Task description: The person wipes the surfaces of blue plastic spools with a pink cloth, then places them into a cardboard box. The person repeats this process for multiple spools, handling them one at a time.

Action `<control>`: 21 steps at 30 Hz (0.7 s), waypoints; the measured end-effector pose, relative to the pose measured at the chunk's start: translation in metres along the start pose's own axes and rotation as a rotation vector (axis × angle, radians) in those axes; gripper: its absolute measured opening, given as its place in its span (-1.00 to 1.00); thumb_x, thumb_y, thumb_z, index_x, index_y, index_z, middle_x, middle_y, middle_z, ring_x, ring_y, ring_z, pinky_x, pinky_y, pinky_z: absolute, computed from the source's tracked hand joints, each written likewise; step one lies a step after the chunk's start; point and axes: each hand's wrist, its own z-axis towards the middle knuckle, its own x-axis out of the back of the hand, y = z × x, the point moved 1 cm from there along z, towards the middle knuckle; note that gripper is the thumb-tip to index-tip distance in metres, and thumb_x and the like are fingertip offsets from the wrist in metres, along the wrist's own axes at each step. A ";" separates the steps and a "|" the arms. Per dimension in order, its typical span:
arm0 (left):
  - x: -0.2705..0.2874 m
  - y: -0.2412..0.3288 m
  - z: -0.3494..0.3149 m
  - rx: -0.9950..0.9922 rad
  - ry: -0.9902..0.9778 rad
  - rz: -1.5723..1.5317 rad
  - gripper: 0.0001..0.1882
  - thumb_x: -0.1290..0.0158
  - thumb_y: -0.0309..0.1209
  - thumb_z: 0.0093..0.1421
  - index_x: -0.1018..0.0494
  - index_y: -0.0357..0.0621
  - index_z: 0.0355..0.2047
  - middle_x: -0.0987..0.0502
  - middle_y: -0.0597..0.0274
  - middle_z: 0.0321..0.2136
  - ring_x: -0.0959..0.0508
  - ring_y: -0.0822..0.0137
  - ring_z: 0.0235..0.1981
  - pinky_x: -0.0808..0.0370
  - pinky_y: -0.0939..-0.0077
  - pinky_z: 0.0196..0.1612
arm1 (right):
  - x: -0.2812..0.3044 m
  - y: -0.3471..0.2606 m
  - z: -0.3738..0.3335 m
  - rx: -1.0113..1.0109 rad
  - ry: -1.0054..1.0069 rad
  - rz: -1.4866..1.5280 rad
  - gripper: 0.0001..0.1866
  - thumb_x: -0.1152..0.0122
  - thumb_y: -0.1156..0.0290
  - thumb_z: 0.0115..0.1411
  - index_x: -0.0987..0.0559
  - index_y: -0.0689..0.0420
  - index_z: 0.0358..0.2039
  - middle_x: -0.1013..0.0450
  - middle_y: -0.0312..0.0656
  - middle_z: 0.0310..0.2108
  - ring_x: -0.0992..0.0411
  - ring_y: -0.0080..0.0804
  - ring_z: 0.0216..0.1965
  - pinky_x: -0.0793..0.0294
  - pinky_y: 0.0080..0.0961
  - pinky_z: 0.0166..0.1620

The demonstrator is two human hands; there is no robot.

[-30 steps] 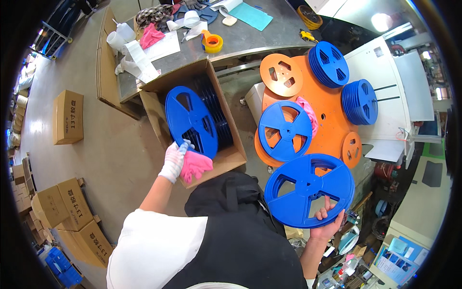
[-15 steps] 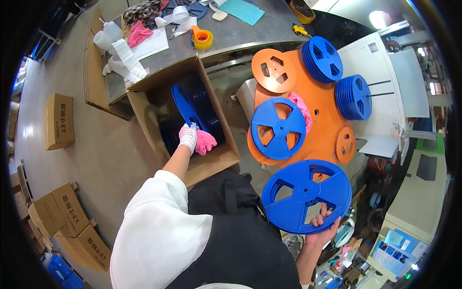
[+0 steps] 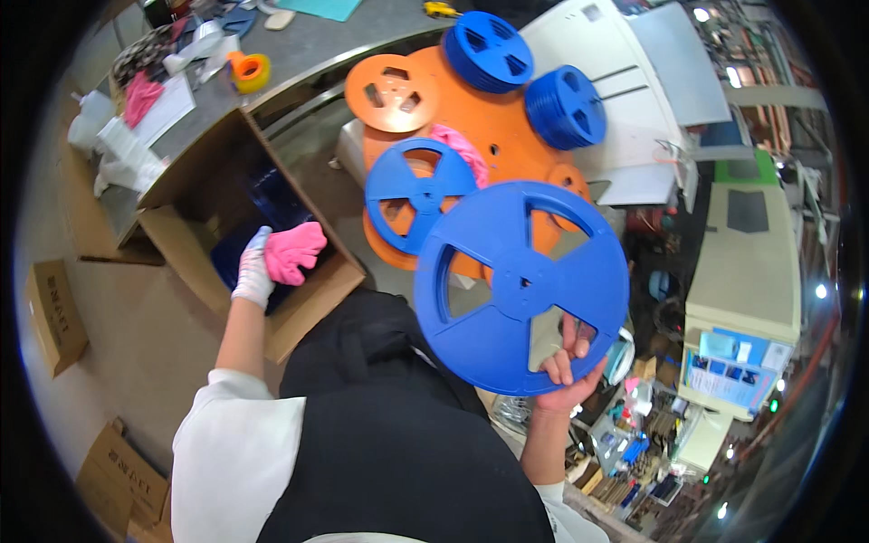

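My left hand (image 3: 254, 271), in a white finger-covering glove, is closed on a crumpled pink cloth (image 3: 295, 252) above the near side of an open cardboard box (image 3: 310, 313). Blue reels (image 3: 276, 195) stand in the shadow inside the box; the hand hides some of them. My bare right hand (image 3: 570, 380) grips the lower rim of a large blue reel (image 3: 493, 240), its fingers coming through one of the cut-outs. That reel is held up in front of me, its flat face toward me, covering part of the orange table behind.
On the orange table (image 3: 507, 167) lie a blue reel (image 3: 423, 187), an orange disc (image 3: 391, 93), a pink cloth (image 3: 463, 154) and two blue reel stacks (image 3: 489, 52). A grey workbench (image 3: 308, 41) holds tape (image 3: 249, 72) and papers. Closed cartons (image 3: 56, 317) stand at left.
My left hand has drawn back from the tilted reel in the box toward its near side, still with the pink cloth. The right hand has raised its reel closer; the whole view has shifted.
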 end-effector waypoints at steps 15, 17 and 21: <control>-0.236 -0.009 -0.089 -0.514 -0.284 0.397 -0.32 -0.17 -0.41 0.17 -0.22 -0.21 0.29 -0.40 0.07 0.15 -0.40 0.21 0.20 -0.31 0.28 0.28 | 0.000 0.019 0.001 -0.160 -0.069 0.148 -0.54 -0.02 0.00 0.37 -0.36 0.21 -0.35 0.09 0.14 0.44 -0.27 -0.65 -0.70 -0.22 -0.63 -0.58; -0.252 -0.025 -0.092 -0.656 -0.254 0.653 -0.39 -0.05 -0.52 0.19 -0.25 -0.20 0.28 -0.43 0.10 0.13 -0.43 0.25 0.16 -0.32 0.36 0.26 | -0.001 0.022 -0.003 -0.193 -0.061 0.147 -0.51 -0.01 -0.05 0.35 -0.37 0.20 -0.36 0.08 0.14 0.44 -0.24 -0.65 -0.71 -0.20 -0.61 -0.57; -0.285 -0.106 -0.119 -0.883 -0.510 1.282 -0.47 0.07 -0.64 0.15 -0.35 -0.18 0.17 -0.49 0.09 0.03 -0.47 0.22 0.06 -0.37 0.38 0.16 | -0.009 0.028 -0.003 -0.237 -0.034 0.081 -0.50 -0.01 -0.09 0.34 -0.36 0.16 -0.38 0.11 0.12 0.45 -0.21 -0.67 -0.72 -0.17 -0.62 -0.57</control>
